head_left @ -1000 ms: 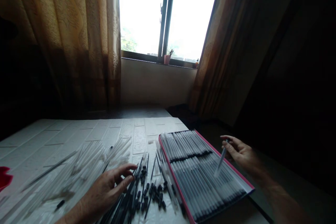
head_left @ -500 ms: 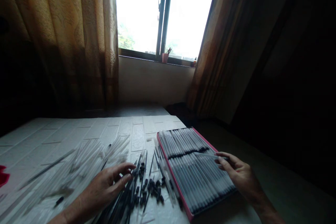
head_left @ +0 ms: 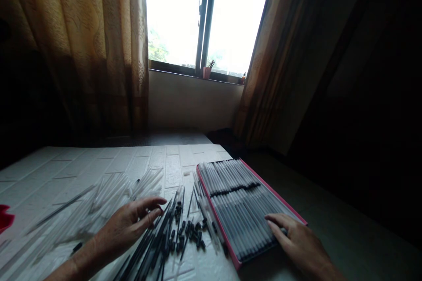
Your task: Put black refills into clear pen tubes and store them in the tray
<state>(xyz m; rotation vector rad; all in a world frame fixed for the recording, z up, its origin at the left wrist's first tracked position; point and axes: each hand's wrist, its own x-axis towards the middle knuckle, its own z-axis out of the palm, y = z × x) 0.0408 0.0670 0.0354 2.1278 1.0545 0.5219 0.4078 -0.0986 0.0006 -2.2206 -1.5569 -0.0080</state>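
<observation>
While my left hand (head_left: 128, 224) hangs half open, empty, near the black rods (head_left: 159, 239), my right hand (head_left: 300, 239) is over the box (head_left: 218, 219) of pens (head_left: 239, 217), loosely curled; I can't tell whether it grips one. A careless drag there could skew the neat rows.

The right hand (head_left: 295, 240) is coming down onto the near row of pens (head_left: 244, 224) in the box (head_left: 233, 256); the pen it was holding up is now hardly showing. The left hand (head_left: 132, 220) is drawing slightly away from the dark refills (head_left: 157, 238).
</observation>
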